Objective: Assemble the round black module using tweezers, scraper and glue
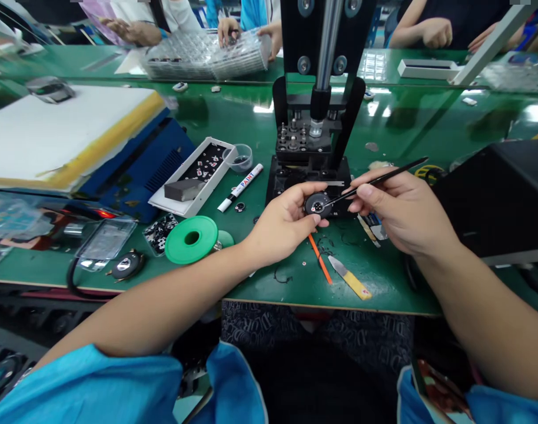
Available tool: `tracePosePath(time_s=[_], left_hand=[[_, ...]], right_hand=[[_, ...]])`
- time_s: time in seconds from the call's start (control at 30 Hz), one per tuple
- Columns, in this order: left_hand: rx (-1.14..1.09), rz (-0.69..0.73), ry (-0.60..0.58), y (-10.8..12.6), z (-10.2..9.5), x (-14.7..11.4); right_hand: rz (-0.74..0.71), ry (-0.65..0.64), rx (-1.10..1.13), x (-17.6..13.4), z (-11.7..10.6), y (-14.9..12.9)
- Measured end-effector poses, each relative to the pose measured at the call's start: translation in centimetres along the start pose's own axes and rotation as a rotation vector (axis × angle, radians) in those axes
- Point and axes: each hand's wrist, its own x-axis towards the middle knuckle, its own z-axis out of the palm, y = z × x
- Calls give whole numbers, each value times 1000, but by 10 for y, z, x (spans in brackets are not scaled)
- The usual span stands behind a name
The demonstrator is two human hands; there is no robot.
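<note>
Between thumb and fingers, my left hand grips a small round black part whose face has a light ring and several tiny contacts in its middle. My right hand pinches thin black tweezers, slanting down to the left. Their tip rests at or just over the centre of the round part; whether it touches, I cannot tell. Behind both hands stands a black press fixture with a steel rod. Below them on the green bench lie an orange stick and a yellow-handled blade.
Left of my hands are a green solder spool, a paint marker, a white tray of small parts and a clear cup. A blue box stands far left, a black box right. Co-workers' hands show across the bench.
</note>
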Motion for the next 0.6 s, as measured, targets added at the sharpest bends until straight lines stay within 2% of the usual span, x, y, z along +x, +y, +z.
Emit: tracePosePath(time_s=[0.17, 0.37, 0.6], left_hand=[[65, 31, 37, 0, 3, -2], [169, -3, 76, 1, 5, -6], [269, 10, 96, 0, 5, -8]], right_hand=[[4, -28, 0, 0, -1, -2], [13, -67, -4, -2, -5, -3], [-10, -89, -97, -3, -8, 0]])
